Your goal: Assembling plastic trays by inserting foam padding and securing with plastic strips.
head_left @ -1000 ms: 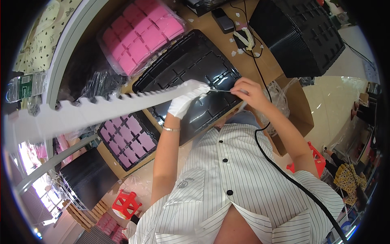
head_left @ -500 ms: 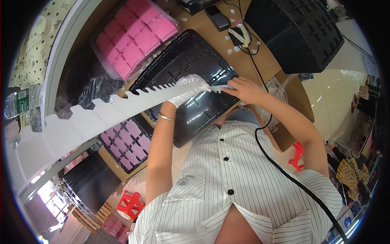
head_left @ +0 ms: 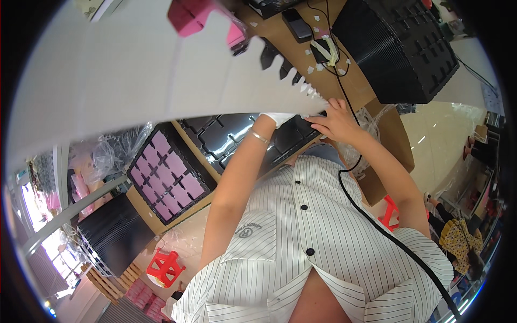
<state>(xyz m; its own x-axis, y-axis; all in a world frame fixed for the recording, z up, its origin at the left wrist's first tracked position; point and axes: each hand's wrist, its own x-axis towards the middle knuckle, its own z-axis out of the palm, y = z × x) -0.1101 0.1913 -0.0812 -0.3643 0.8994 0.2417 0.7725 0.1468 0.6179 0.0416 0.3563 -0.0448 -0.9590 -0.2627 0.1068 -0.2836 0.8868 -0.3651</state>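
A long white strip [head_left: 215,86] with a toothed, notched edge rises toward me and fills much of the upper left. My left hand [head_left: 278,117], in a white glove, grips it near its narrow end; the strip hides the fingers. My bare right hand [head_left: 340,123] has its fingers closed at that narrow end, close beside the glove. Beneath both hands lies a glossy black plastic tray [head_left: 215,134] with moulded compartments, partly covered by the strip and my left forearm.
Left of the tray stands a black tray with pink blocks [head_left: 169,175]. A tall stack of black trays [head_left: 396,48] is at the upper right. A black device [head_left: 297,26], cables and white scraps lie on the cardboard [head_left: 353,72]. Red stools [head_left: 165,269] stand below; pink foam [head_left: 188,16] shows behind the strip.
The strip has swung up and closer, now covering most of the pink foam and the tray's far part. My left hand has moved right, toward my right hand, which has shifted slightly right.
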